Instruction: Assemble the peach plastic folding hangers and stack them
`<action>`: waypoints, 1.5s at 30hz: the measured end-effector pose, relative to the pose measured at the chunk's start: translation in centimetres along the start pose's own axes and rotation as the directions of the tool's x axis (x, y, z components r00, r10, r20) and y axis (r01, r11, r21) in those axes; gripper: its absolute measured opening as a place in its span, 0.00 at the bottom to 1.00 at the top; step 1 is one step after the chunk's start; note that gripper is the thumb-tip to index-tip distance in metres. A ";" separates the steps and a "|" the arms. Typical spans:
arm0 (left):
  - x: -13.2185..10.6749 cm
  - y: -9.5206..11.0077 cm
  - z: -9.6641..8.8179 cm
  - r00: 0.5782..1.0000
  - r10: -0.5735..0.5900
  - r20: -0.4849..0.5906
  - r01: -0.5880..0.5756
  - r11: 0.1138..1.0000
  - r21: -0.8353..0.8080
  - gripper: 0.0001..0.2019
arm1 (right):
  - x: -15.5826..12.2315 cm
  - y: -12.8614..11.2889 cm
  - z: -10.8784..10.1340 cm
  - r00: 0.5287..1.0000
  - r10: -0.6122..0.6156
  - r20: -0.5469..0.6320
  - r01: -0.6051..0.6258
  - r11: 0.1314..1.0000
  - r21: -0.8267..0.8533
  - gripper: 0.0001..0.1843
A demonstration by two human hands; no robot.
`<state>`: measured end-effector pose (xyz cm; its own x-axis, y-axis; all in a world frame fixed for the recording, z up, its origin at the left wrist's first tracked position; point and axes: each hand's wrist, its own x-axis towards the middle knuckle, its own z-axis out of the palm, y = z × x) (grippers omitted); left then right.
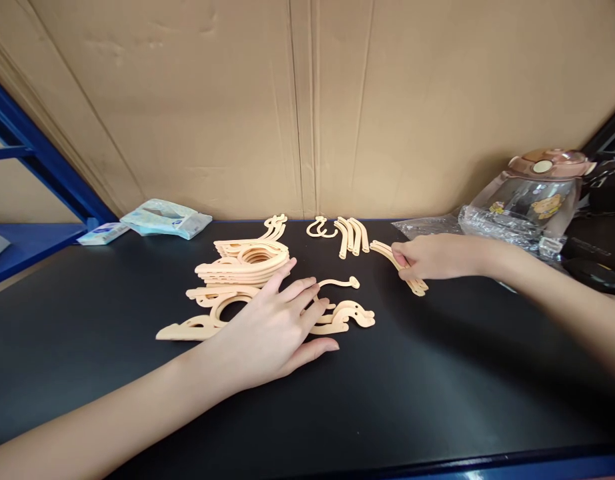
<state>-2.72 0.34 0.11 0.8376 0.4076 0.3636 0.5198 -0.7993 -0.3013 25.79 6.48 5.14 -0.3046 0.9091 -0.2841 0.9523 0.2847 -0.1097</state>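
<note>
Left hand spread loosely, palm down, fingers over cream plastic pieces on the bench. Right hand pinches curved strips, farther right. Behind: bottle, bear decal; pale-blue packet, print illegible.

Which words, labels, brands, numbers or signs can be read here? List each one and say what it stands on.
None can be read.
Larger pale-blue packet: any print is too small and blurred to read.
Smaller packet: any print is likewise too small to read.
Clear bottle: cartoon pictures show, but no legible lettering.
Cream-coloured pieces: no lettering can be made out.
</note>
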 end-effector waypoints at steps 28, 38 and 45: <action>0.2 0.0 -1.4 0.992 0.121 -0.040 -0.128 0.953 -0.275 0.19 | -0.9 -1.5 6.3 0.702 -0.535 -0.470 0.551 0.826 -0.117 0.08; 0.1 -0.7 -1.1 0.996 0.059 -0.066 -0.074 0.968 -0.240 0.13 | -1.3 -1.7 6.3 0.620 -0.563 -0.546 0.592 0.793 -0.144 0.08; -0.1 -0.9 -0.8 0.997 0.046 -0.066 -0.060 0.970 -0.237 0.12 | -2.5 -2.5 6.0 0.605 -0.634 -0.482 0.642 0.746 -0.175 0.10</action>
<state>-3.35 0.67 1.04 0.8476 0.3407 0.4068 0.4140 -0.9042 -0.1053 24.04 1.65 0.45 -0.7788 0.5158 0.3569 0.5182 0.8497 -0.0974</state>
